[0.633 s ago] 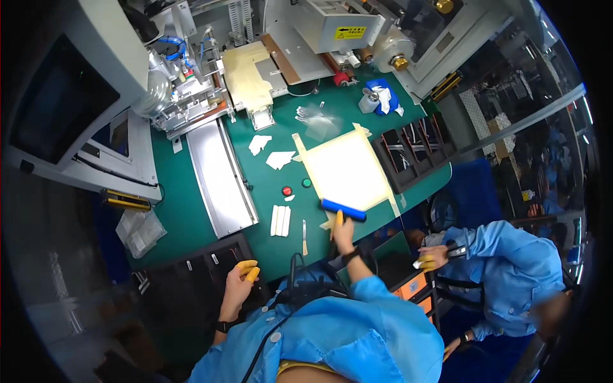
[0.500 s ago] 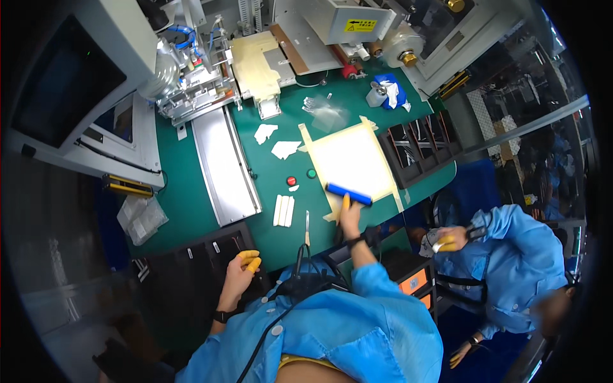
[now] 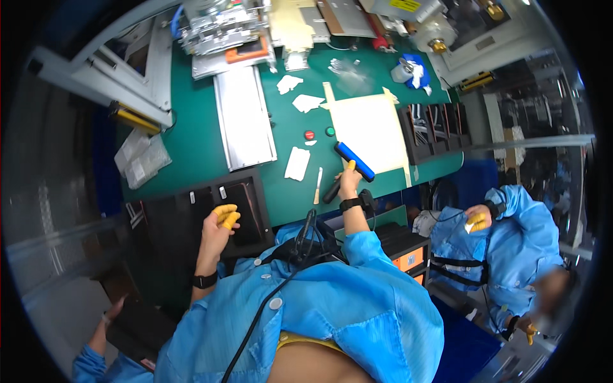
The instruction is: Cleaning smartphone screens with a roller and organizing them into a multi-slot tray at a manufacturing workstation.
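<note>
My right hand (image 3: pixel 348 185) is closed round the black handle of a roller with a blue cylinder (image 3: pixel 355 161). The roller is at the near left edge of a white sheet (image 3: pixel 370 127) bordered by cream tape on the green table (image 3: pixel 290 207); whether it touches the sheet I cannot tell. My left hand (image 3: pixel 217 230), yellow covers on some fingertips, hangs with bent, parted fingers and nothing in them. Below it lies a black foam tray (image 3: pixel 260 198) with dark flat panels (image 3: pixel 240 207). A thin wooden-handled knife (image 3: pixel 318 186) lies between my hands.
White strips (image 3: pixel 297 164), a red button (image 3: pixel 310 135) and a green button (image 3: pixel 330 131) sit mid-table. A metal slide (image 3: pixel 246 121) runs toward machinery. Another black tray (image 3: pixel 415 150) holds dark parts at right. A co-worker (image 3: pixel 523 223) sits at right; another person's arm (image 3: pixel 102 338) shows lower left.
My view has shifted, so the table appears higher. The roller has turned and moved toward me at the sheet's near left edge. My left hand has moved left over the tray.
</note>
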Motion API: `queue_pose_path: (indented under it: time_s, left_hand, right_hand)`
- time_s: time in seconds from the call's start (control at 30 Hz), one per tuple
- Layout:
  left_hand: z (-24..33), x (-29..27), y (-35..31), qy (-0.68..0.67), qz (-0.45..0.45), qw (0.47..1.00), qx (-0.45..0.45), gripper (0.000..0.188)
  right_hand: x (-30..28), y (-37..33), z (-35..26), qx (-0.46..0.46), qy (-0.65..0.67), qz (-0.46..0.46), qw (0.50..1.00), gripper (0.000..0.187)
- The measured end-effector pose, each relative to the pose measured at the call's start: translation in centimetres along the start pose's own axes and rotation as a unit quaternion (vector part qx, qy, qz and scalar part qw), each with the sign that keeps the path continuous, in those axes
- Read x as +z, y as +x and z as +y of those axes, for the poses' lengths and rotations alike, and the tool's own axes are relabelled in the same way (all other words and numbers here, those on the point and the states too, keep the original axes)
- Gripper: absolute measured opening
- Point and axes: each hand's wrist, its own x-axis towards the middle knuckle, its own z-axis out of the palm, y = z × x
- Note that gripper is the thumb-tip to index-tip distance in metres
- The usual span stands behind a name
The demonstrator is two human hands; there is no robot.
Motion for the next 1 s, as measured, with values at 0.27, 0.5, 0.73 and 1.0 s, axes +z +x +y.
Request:
queue_pose_path:
  time_s: [0.27,0.5,0.73,1.0]
  left_hand:
    - [-1.0,-8.5,-2.0,-0.112,0.254,0.957,0.084,0.021]
    - [-1.7,-13.7,-6.1,-0.157,0.426,0.886,0.099,0.032]
    - [-5.2,-16.1,-7.5,-0.208,0.476,0.849,0.092,0.028]
    - [-3.8,-14.3,-5.9,-0.168,0.462,0.866,0.088,0.024]
  right_hand:
    - [7.9,-18.6,-12.4,-0.318,-0.048,-0.395,0.86,0.023]
    - [21.2,-34.9,-2.0,-0.343,-0.233,-0.698,0.583,0.016]
    - [24.6,-45.0,3.7,-0.224,-0.371,-0.471,0.768,0.021]
    - [22.4,-44.0,2.8,-0.127,-0.296,-0.503,0.802,0.022]
